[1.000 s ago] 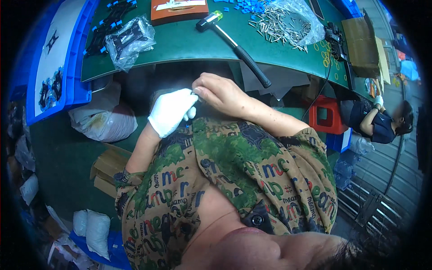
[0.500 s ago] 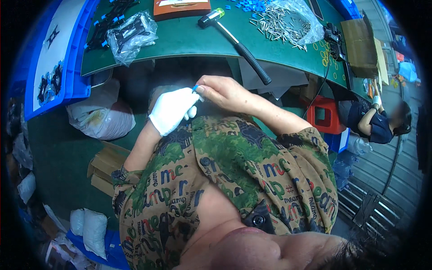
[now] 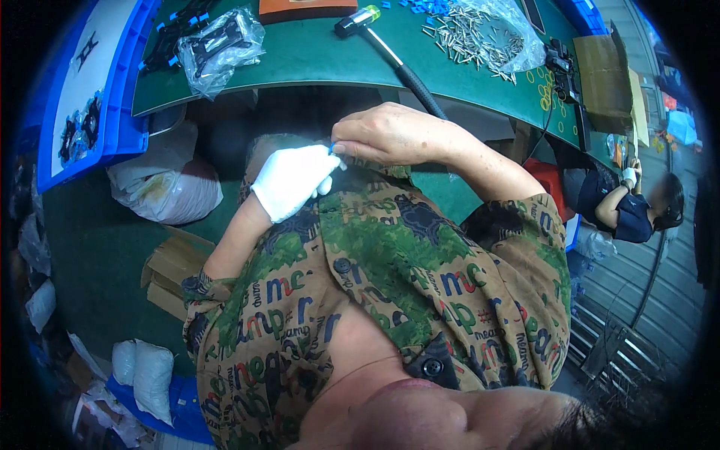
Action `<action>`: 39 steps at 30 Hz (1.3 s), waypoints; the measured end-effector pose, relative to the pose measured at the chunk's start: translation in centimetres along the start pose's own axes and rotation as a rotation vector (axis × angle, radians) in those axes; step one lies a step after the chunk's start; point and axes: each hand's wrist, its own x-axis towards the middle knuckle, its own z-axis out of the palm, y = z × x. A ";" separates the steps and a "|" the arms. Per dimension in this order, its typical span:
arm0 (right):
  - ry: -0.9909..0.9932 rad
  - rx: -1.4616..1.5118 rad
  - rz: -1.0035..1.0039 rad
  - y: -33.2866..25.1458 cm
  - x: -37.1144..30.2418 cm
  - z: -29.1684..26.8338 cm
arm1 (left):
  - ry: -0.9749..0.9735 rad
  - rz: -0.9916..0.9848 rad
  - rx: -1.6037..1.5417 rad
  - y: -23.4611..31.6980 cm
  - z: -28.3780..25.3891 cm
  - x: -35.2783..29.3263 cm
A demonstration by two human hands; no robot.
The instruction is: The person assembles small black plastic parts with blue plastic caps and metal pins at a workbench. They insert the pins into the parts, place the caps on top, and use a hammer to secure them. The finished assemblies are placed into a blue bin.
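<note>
Close in front of my body, my two hands meet over a small blue plastic piece (image 3: 332, 148). My left hand (image 3: 292, 181), in a white glove, is closed with its fingertips at the piece. The bare right hand (image 3: 386, 135) pinches the same spot from the other side, its thumb and fingers pressed together. Most of the blue piece is hidden by fingers, so its shape cannot be made out. Beyond the right hand, a mallet (image 3: 386, 49) with a black and yellow-green head lies on the green table, its handle reaching past the front edge.
On the table (image 3: 300, 60) are loose metal pins (image 3: 469, 41), a clear bag (image 3: 517, 34), small blue pieces (image 3: 420, 6), bagged black parts (image 3: 217, 49) and yellow rings (image 3: 546, 97). A blue bin (image 3: 120, 112) stands left, an open carton (image 3: 604, 79) right. Another person (image 3: 626, 206) sits far right.
My right hand and forearm have swung up and turned over, covering the end of the mallet's handle. Both hands stay together at the blue piece, slightly further right.
</note>
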 end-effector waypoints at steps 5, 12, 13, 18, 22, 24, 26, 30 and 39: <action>-0.024 0.007 -0.035 0.1 -0.1 0.5 | -0.042 0.001 0.034 0.0 0.7 -0.1; -0.031 0.010 0.088 -0.5 -0.2 1.2 | -0.008 -0.124 -0.224 -0.3 1.3 -0.3; -0.062 0.114 0.116 -0.1 0.0 1.3 | -0.015 -0.227 -0.363 -0.3 1.5 -0.3; 0.091 0.013 0.058 0.1 -0.8 3.2 | 0.048 -0.082 -0.196 -0.5 1.7 -0.4; -0.010 0.252 0.149 1.0 -0.6 2.8 | 0.050 -0.169 -0.323 -0.3 2.0 -0.3; -0.083 0.353 0.169 1.4 -0.4 2.5 | 0.000 -0.190 -0.386 -0.3 1.6 0.0; -0.141 0.448 0.196 1.6 -0.6 2.0 | -0.057 -0.211 -0.488 -0.3 1.2 0.2; -0.466 1.080 0.348 3.3 0.7 2.9 | -0.104 -0.287 -0.887 -0.8 0.8 0.0; 0.363 -0.009 0.131 2.1 -3.5 -4.3 | 0.069 -0.082 -0.971 -1.6 -5.3 -0.8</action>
